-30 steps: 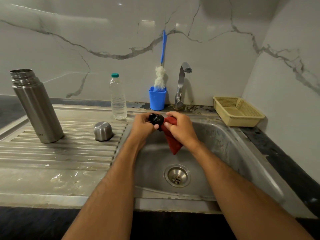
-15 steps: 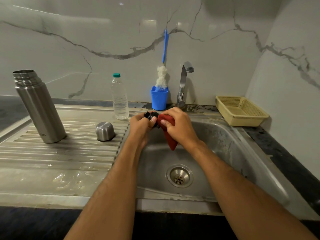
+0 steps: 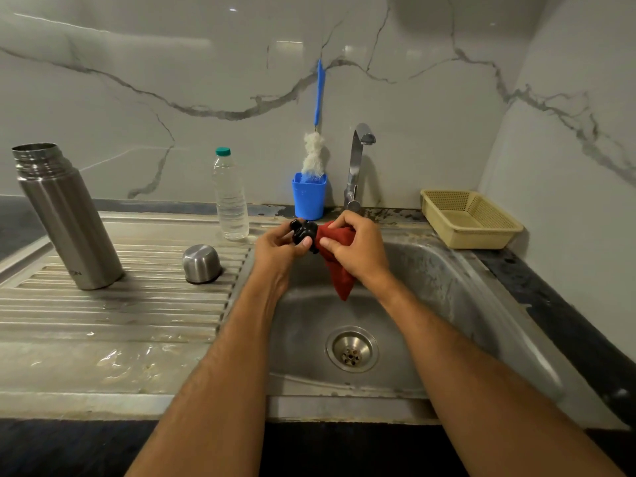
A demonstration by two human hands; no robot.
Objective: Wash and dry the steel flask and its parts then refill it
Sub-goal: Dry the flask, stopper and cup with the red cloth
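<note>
Over the last second the hands have barely shifted over the sink point(image 3: 447, 304); the left hand point(image 3: 278, 249) has turned the stopper point(image 3: 304, 232) slightly, so more of its black body shows than half a second ago, while the cloth point(image 3: 339, 259) stays pressed to its right side. This suggests the drying of the stopper is still under way, with refilling not yet begun. The left hand's fingers and thumb curl round the stopper; the right hand point(image 3: 358, 249) pinches the bunched cloth, whose tail hangs down into the basin. The stopper's axis seems to lie roughly sideways, one end toward the cloth, though its shape is too hidden to be sure. The flask point(image 3: 69, 218) stands upright and open on the drainboard point(image 3: 120, 304), its cup point(image 3: 201, 263) mouth-down beside it.
</note>
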